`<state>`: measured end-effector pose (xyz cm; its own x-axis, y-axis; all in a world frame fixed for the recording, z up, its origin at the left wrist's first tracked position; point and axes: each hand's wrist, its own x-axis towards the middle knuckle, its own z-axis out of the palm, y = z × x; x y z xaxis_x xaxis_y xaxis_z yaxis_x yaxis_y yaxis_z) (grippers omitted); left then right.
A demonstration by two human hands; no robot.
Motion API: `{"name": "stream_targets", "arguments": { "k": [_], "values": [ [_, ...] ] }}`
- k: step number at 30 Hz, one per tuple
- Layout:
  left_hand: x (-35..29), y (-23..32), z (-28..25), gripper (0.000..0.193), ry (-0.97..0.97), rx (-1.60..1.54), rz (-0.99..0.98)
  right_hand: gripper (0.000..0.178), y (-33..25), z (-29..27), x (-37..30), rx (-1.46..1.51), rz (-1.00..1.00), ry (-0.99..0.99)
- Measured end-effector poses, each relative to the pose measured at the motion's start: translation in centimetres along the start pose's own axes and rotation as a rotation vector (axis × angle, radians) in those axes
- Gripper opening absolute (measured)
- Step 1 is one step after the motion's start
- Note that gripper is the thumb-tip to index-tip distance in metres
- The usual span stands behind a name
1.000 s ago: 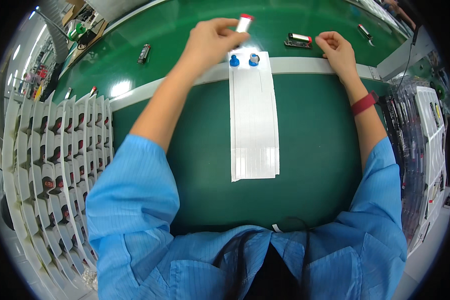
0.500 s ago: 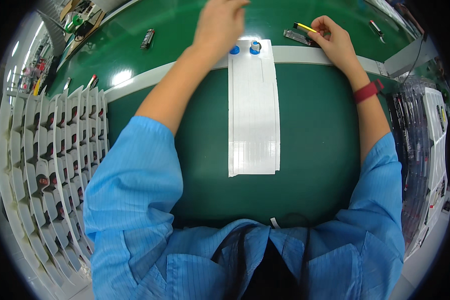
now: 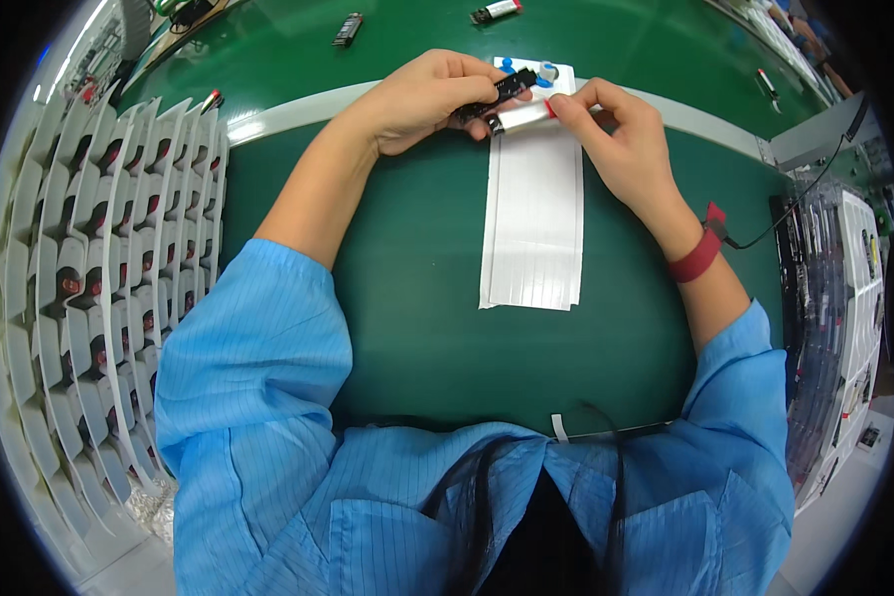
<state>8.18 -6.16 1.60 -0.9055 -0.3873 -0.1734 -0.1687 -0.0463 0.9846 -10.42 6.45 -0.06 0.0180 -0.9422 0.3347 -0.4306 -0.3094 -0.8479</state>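
Both my hands meet above the far end of a long white board (image 3: pixel 533 219). My left hand (image 3: pixel 422 104) is closed round a slim black part (image 3: pixel 507 92), perhaps a housing; its exact kind I cannot make out. In the fingertips of my right hand (image 3: pixel 616 134) is a silver-white cylinder (image 3: pixel 522 116) with a red end and a black end, resembling a small battery cell. It lies just below the black part, close to the left fingertips; whether the two touch is unclear. Behind them, a blue-and-white knob-like piece (image 3: pixel 546 74) sits on the board.
White trays (image 3: pixel 119 298) holding dark and red pieces stand stacked at left. More clear and white trays (image 3: pixel 844 318) are at right. On the far green bench lie a dark flat part (image 3: pixel 348 30), another silver cylinder (image 3: pixel 495 11) and a pen-like item (image 3: pixel 768 87). A cord (image 3: pixel 810 179) runs to my red wristband (image 3: pixel 700 256).
My left hand has come back from the far bench and now holds the black part. My right hand has moved left to meet it, now with the silver-white cylinder showing. The view has shifted.
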Motion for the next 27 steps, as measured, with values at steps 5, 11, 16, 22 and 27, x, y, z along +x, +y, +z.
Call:
{"name": "stream_targets", "arguments": {
  "k": [5,11,16,22,27],
  "values": [
    [0.0,-0.1,0.2,0.027,0.282,-0.127,0.177,0.02,0.4,1.6,0.9,-0.687,-0.097,0.156],
    [-0.9,0.4,0.0,0.027,-0.007,0.012,0.003,0.016,-0.4,0.9,2.9,-0.559,0.057,0.102],
    [0.1,-0.3,1.4,0.027,-0.152,0.049,-0.014,0.025,1.4,-0.9,5.1,-0.251,0.342,0.01],
    [0.1,-0.3,2.4,0.026,-0.153,0.009,0.025,0.018,-2.1,1.1,-0.8,-0.759,-0.523,0.246],
    [0.2,-0.3,3.6,0.025,0.135,-0.156,0.012,0.022,-4.2,-1.4,0.5,0.204,-0.116,0.533]
  ]
}}
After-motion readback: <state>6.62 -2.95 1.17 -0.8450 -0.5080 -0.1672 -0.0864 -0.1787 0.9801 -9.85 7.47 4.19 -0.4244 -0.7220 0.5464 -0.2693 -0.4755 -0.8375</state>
